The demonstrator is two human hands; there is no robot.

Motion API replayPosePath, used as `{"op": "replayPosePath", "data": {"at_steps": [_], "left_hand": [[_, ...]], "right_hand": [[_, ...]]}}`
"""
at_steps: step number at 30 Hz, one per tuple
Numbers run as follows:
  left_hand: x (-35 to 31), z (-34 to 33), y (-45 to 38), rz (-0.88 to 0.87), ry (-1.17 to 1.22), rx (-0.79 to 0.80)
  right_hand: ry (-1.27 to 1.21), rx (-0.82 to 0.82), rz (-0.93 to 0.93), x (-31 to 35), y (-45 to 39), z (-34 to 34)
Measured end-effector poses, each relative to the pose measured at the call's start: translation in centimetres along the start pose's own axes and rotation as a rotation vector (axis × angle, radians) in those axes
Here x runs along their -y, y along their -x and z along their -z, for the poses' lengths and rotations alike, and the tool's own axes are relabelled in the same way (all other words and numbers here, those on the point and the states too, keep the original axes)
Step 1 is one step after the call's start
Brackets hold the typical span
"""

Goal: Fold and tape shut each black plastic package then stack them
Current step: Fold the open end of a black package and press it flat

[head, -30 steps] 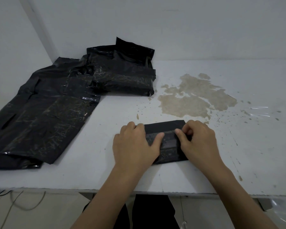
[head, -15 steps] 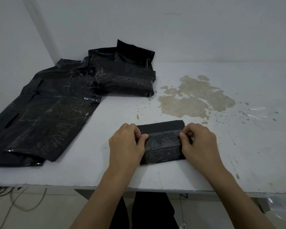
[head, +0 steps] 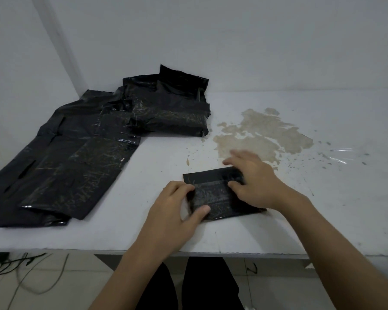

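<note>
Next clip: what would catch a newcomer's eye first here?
Two bare hands work a small black package near the table's front edge: the left hand pinches its left end, the right hand spreads open over its right side. A sprawl of black plastic bags fills the back left, and a brown stain marks the white table behind the hands.

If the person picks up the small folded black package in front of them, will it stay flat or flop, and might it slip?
The small folded package would probably bend only a little: it lies flat in tight folded layers. Its glossy film looks slippery, so the left hand pinching its edge could lose it. It seems light, being thin.
</note>
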State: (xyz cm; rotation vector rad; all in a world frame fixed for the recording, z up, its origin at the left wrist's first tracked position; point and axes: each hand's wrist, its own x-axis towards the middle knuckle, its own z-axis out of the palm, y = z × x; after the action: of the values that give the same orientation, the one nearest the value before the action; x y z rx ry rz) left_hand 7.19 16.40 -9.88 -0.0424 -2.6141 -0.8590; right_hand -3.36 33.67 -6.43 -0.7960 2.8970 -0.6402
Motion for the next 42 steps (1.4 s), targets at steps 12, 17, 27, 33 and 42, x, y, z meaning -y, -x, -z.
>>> {"op": "replayPosePath", "data": {"at_steps": [12,17,27,33,42], "left_hand": [[-0.1,1.0,-4.0,-0.065,-0.179,0.120],[-1.1,0.4,-10.8,-0.129,-0.175,0.074],[-6.0,-10.6,-28.5,-0.526,-0.259,0.333],[-6.1,-18.5,-35.0,-0.490,-0.219,0.421],[-4.4,-22.2,-36.5,-0.463,-0.169,0.409]], "right_hand": [[-0.335,0.097,-0.037,-0.8,-0.4,5.1],[-0.569,-0.319,-0.204,-4.1,-4.1,8.7],[-0.686,-0.766,-0.474,-18.5,-16.1,13.5],[-0.614,-0.794,-0.642,-26.8,-21.2,13.1],[0.325,-0.471,-0.482,-29.7,-23.3,11.1]]}}
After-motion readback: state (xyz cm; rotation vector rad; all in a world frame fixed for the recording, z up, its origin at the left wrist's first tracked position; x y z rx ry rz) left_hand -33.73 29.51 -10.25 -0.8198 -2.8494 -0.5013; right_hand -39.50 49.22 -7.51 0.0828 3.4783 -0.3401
